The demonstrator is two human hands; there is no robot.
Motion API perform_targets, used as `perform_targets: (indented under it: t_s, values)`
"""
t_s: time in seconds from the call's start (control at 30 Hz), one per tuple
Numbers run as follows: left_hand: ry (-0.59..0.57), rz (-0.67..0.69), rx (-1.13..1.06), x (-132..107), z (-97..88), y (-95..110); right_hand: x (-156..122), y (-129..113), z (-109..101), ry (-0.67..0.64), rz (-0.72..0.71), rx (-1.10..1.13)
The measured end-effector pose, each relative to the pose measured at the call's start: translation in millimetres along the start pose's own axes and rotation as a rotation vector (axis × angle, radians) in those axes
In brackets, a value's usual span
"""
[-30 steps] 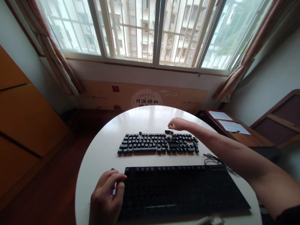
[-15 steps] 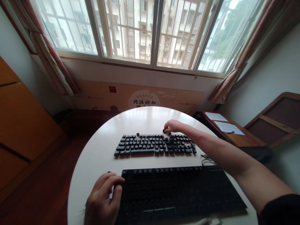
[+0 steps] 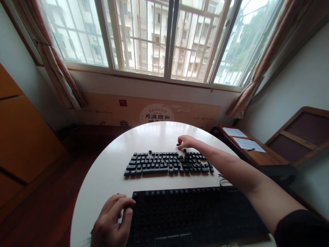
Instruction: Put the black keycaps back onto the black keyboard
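In the head view, my right hand [image 3: 185,141] reaches over the far side of the white table, fingertips pinched on a small black keycap [image 3: 178,145]. Just below it lie many loose black keycaps [image 3: 154,161], set out in keyboard order. Another keycap [image 3: 184,151] rests by my right hand. The black keyboard [image 3: 200,212] lies nearest me; keycaps sit along its top row, while the area below looks dark and bare. My left hand [image 3: 113,219] is curled at its upper left corner around a slim purple thing [image 3: 119,216], mostly hidden; dark bristles stick out beside the wrist.
The round white table [image 3: 102,181] carries everything. A black cable [image 3: 224,181] curls beyond the keyboard under my right forearm. Past the table, a wooden side table [image 3: 267,156] holds papers [image 3: 249,144] and a pen. One lone keycap [image 3: 150,152] stands behind the keycap rows.
My right hand has shifted slightly left, its fingertips still pinching the keycap. My left hand stays at the keyboard corner. The whole view has tilted a little.
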State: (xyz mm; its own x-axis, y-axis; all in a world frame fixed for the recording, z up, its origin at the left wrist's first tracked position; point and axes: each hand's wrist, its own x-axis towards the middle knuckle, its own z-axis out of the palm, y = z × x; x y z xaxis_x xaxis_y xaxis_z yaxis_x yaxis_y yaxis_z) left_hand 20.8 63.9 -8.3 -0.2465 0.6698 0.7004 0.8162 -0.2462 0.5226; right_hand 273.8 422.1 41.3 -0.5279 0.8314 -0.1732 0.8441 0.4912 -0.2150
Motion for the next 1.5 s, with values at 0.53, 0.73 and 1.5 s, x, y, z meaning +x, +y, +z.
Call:
perform_targets:
  t_s: [0.53,0.73,1.5]
  values:
    - [-0.002,-0.033,0.007,2.9,-2.6,4.5,9.1,8.9,-6.5,-0.001,-0.022,0.141]
    - [0.01,0.044,0.018,4.7,-3.6,0.8,7.2,13.7,-4.3,-0.057,-0.091,0.204]
    - [-0.011,0.01,-0.024,-1.4,1.8,-2.4,-38.1,8.7,-3.2,0.009,-0.218,0.269]
